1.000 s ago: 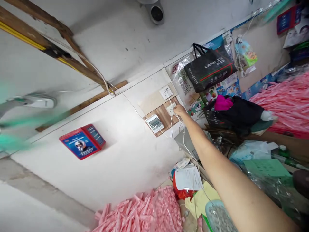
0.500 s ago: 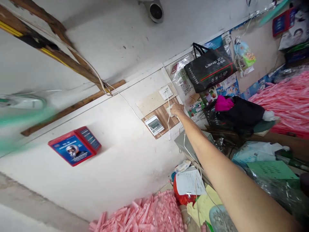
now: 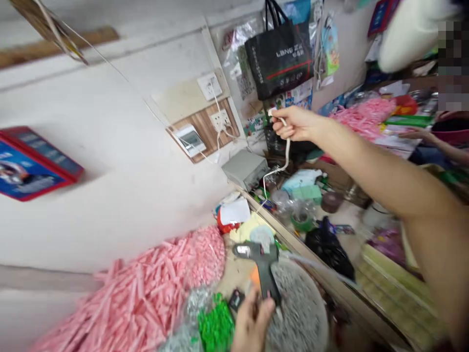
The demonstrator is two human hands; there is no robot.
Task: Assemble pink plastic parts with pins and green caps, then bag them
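Observation:
My right hand point(image 3: 295, 123) is stretched out in front of the wall, closed on a white plug point(image 3: 271, 112). The plug's white cord point(image 3: 287, 152) hangs down from the fingers. To its left is a wall outlet point(image 3: 220, 120) with other white cords in it, below an upper outlet point(image 3: 210, 86). Low in the view, my left hand point(image 3: 252, 320) has its fingers at the lower end of the handle of a dark glue gun point(image 3: 267, 271). Behind the gun stands a round tub point(image 3: 300, 303) of small grey pieces.
Pink strips point(image 3: 146, 288) are heaped along the wall at left, beside a bag of green pieces point(image 3: 216, 325). A grey metal box point(image 3: 245, 168) stands under the outlets. A black bag point(image 3: 280, 58) hangs on the wall. Another person's hand point(image 3: 414, 133) is at far right.
My right hand has come away from the wall outlet toward the right, holding the plug. My left hand and the glue gun have come into view at the bottom. The view has swung right and down.

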